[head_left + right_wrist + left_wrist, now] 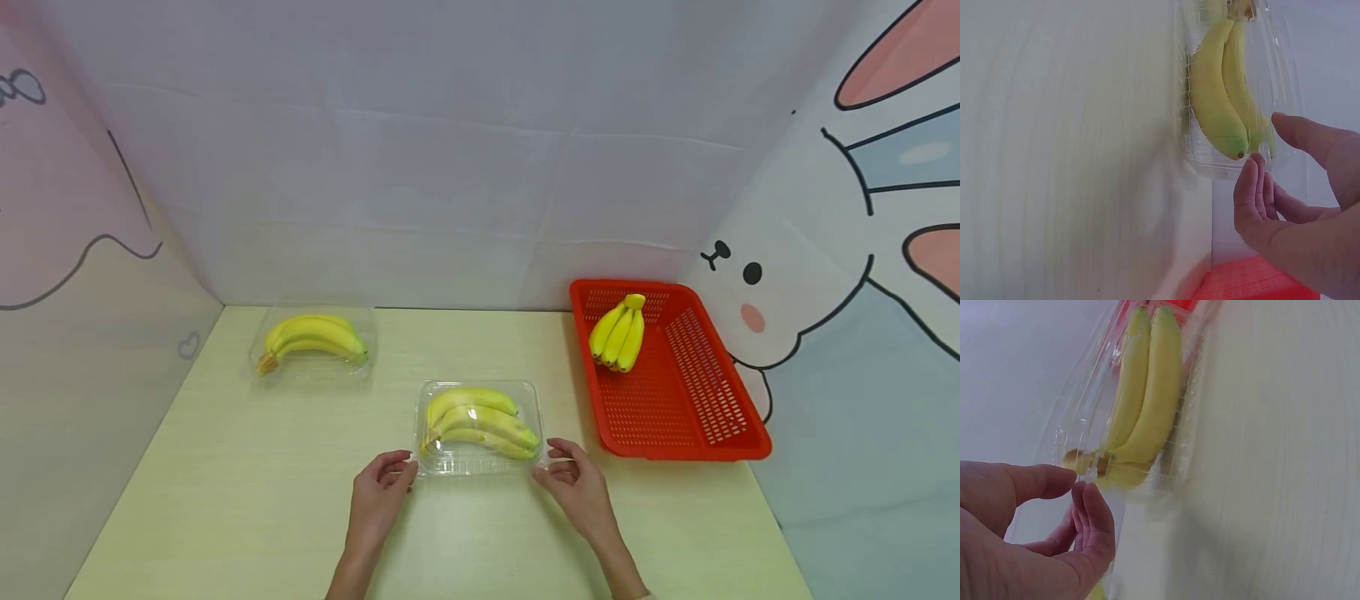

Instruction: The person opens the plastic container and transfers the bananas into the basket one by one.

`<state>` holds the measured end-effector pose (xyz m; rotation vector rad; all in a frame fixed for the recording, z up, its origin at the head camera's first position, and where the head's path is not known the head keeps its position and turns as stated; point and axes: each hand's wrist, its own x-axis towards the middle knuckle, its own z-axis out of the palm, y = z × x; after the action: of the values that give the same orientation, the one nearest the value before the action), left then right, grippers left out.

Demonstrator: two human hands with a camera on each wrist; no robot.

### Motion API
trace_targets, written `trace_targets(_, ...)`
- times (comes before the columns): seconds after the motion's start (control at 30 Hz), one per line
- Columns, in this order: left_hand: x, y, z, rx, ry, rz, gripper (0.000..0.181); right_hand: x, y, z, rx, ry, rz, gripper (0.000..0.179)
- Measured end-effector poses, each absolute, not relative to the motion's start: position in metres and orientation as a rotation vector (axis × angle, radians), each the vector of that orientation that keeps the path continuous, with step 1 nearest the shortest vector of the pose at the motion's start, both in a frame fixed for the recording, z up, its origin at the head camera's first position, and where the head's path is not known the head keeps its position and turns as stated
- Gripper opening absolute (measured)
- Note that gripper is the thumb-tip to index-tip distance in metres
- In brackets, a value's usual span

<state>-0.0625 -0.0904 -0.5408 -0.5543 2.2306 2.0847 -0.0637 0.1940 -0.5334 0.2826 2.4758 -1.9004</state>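
A clear plastic clamshell box [467, 465] with several yellow bananas [483, 423] inside lies at the middle front, its lid over the fruit. My left hand [382, 492] pinches the box's near left corner between thumb and fingers. At the near right corner, my right hand [583, 493] holds the rim with its thumb and fingertips. In the left wrist view, banana stems [1094, 461] lie close beyond the left fingertips. Green-tinged banana tips [1235, 147] show beside the right fingers in the right wrist view.
A second clear box [363, 321] with bananas [315, 336] stands at the back left. To the right is a red plastic basket [675, 417] holding a small bunch of bananas [618, 333]. Printed cloth [450, 167] hangs behind the pale table [247, 492] and along both sides.
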Motion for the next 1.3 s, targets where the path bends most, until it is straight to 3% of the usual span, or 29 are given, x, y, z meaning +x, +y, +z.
trace_targets(0.23,-0.063,-0.092,-0.539,-0.540,2.243,2.071,0.029,-0.065,0.193,-0.529,0.298,2.477,-1.827,0.056)
trace_targets(1.3,-0.061,-0.093,-0.531,-0.464,2.317,2.027,0.021,-0.080,0.207,-0.514,0.218,2.396,-1.647,0.038)
